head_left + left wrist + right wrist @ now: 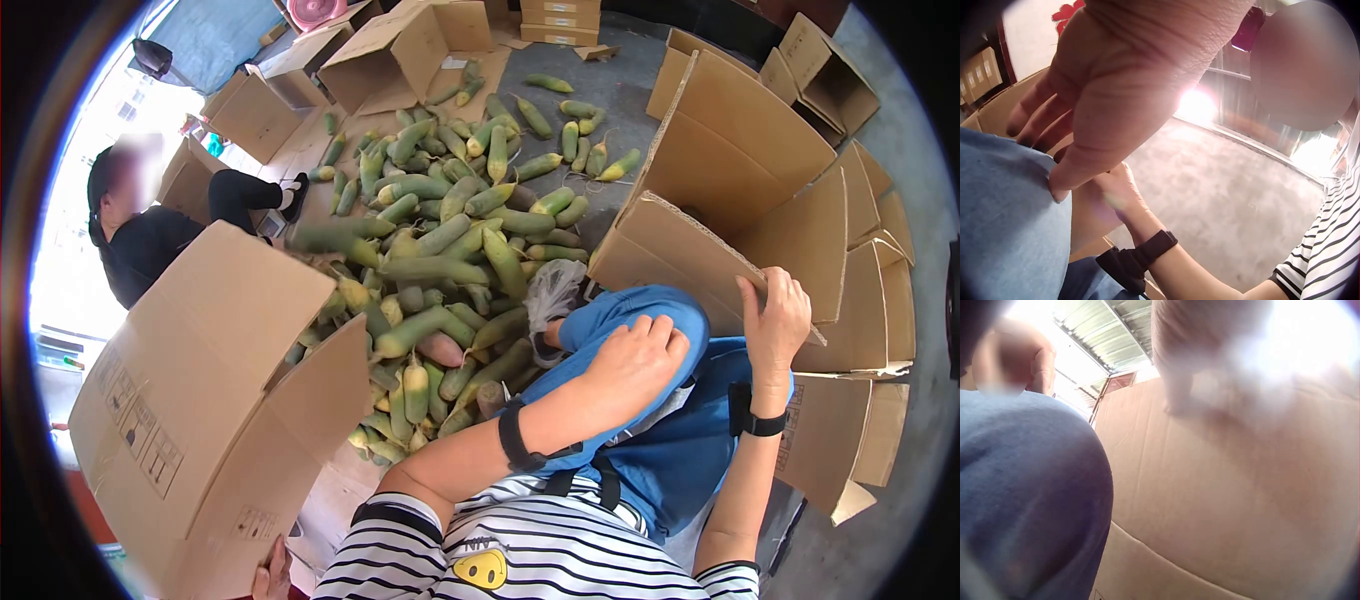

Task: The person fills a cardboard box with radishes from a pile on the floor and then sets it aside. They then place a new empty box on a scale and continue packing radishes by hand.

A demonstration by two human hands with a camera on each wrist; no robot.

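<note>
My left hand (pixel 640 362) rests on the raised knee in blue trousers (pixel 625 305), its fingers loosely bent and holding nothing. In the left wrist view the same hand (pixel 1125 81) lies over the blue cloth with fingers relaxed. On the right, my right hand (pixel 778 325) grips the flap edge of an open cardboard box (pixel 690 250), thumb on one side and fingers on the other. The right wrist view has that hand (pixel 1210 350) against the broad cardboard panel (pixel 1222 487). A large pile of green radishes (pixel 440 240) covers the floor ahead of my knees.
Another cardboard box (pixel 200 390) stands close at the left, with another person's hand (pixel 272 572) at its lower edge. A person in black (pixel 160 235) sits beyond it. More open boxes (pixel 850 290) line the right side, and others (pixel 395 60) stand at the back.
</note>
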